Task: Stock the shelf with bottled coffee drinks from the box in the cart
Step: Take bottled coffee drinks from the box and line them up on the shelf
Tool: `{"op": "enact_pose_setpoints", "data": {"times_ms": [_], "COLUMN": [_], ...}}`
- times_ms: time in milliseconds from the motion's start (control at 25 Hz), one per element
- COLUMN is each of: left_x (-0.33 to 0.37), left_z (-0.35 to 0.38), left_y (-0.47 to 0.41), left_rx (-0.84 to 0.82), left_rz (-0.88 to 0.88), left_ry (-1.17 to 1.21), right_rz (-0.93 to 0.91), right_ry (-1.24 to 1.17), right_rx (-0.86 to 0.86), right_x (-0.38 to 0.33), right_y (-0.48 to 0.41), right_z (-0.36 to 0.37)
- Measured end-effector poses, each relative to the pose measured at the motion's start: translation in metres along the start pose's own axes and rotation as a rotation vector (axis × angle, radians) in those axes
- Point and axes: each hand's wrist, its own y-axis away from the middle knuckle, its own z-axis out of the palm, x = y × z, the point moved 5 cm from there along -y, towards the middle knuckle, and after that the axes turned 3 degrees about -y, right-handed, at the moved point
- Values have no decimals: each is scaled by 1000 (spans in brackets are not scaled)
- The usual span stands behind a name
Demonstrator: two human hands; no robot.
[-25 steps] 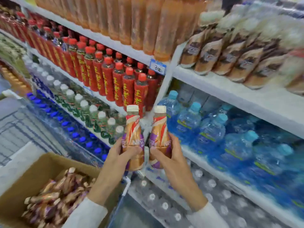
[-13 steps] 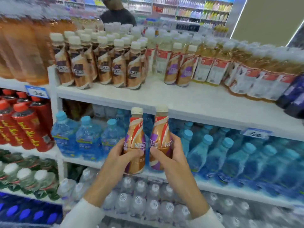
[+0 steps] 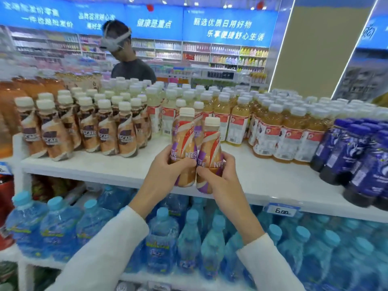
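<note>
Two hands up front, left hand (image 3: 168, 164) and right hand (image 3: 219, 177), and two purple-and-red coffee bottles with them: the left bottle (image 3: 184, 141) and the right bottle (image 3: 211, 150), one per hand. One other person (image 3: 130, 68) beyond the shelf (image 3: 105, 166). One readable price tag (image 3: 282, 211). Brown-label bottles (image 3: 107, 131), yellow drinks (image 3: 270, 133), dark blue bottles (image 3: 357, 160), water bottles (image 3: 189, 238): four more kinds, each packed rows deep, too crowded for a sure count.
</note>
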Motion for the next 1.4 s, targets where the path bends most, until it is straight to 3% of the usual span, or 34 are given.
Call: {"op": "enact_pose_setpoints", "data": {"times_ms": [480,760,920,1120,1400], "left_x": [-48,-43,-47,-51,-46], "left_z": [-3,-14,-23,-31,-27], "left_y": [-44,-34,-40,-46,-38], "left_rx": [-169,77,29,-184,-47], "left_rz": [-67,-19,-46,-78,2], "left_ry": [-190,-329,-306,-252,-317], "right_rz": [26,-70,-33,47,-45], "right_ry": [111,419,405,338,396], "right_rx": [-38,212,188,12,159], "right_x": [31,24,28,28,27], "right_y": [-47,-35,-39,-43,-39], "right_z": [-2,-17,-22,-23,-16]}}
